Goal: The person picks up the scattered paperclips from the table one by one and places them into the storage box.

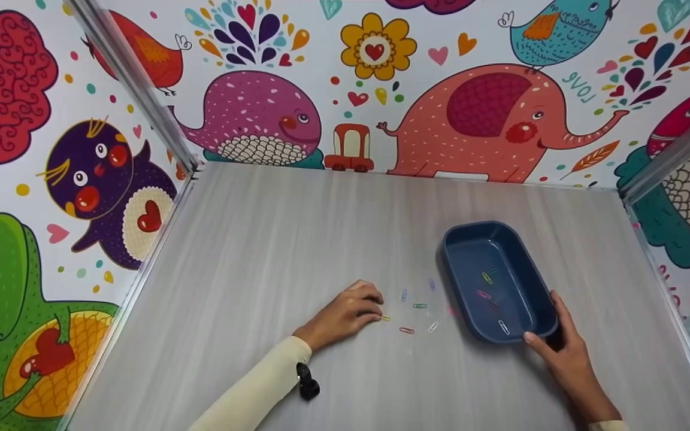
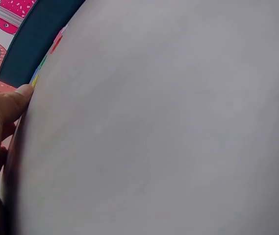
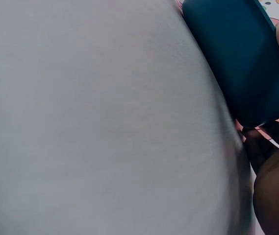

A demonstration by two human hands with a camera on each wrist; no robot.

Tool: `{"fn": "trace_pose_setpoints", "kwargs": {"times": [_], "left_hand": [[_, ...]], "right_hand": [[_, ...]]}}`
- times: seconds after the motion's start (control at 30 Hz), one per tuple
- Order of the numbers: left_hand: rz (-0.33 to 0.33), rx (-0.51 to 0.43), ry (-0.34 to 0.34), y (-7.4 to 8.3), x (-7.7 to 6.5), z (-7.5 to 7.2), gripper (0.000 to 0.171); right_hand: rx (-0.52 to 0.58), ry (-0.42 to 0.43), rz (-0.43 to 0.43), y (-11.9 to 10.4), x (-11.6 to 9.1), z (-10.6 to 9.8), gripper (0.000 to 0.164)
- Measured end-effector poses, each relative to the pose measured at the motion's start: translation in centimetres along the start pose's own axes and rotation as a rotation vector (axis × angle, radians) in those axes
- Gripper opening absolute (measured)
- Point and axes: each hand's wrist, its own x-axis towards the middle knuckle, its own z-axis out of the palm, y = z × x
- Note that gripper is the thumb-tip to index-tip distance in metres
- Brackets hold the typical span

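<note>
In the head view, my left hand [image 1: 348,311] has its fingers curled, with thumb and fingertips at one end of a yellow paper clip [image 1: 386,318]. The left wrist view shows the thumb [image 2: 21,93] right at that clip. My right hand [image 1: 572,353] grips the near right corner of a dark blue tray [image 1: 456,281], thumb on the rim and fingers along the outer side. Inside the tray lie several paper clips, among them a yellow one [image 1: 487,278], a pink one [image 1: 484,294] and a white one [image 1: 504,327].
Between left hand and tray lie loose paper clips: blue [image 1: 403,295], purple [image 1: 432,284], green [image 1: 420,306], red [image 1: 406,330], white [image 1: 433,327] and pink [image 1: 450,310]. Patterned walls [image 1: 357,90] border the wood-grain table [image 1: 297,227]. A black device [image 1: 307,382] sits by the left sleeve.
</note>
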Motion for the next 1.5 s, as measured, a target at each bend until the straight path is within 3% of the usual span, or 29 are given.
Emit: {"fn": "trace_pose_setpoints", "kwargs": {"times": [0.3,0.57,0.73,1.5], "left_hand": [[0.014,0.079,0.019,0.29,-0.19,0.00,0.004],[0.068,0.152,0.007,0.44,0.32,0.48,0.007],[0.080,0.142,0.010,0.40,0.35,0.34,0.005],[0.002,0.053,0.034,0.24,-0.11,0.75,0.008]], "right_hand": [[0.014,-0.009,-0.011,-0.15,-0.04,0.19,0.101],[0.007,-0.008,-0.005,-0.14,-0.15,-0.39,0.101],[0.038,-0.010,-0.016,-0.09,-0.20,-0.41,0.101],[0.028,-0.009,-0.024,0.09,-0.44,-0.44,0.102]]}}
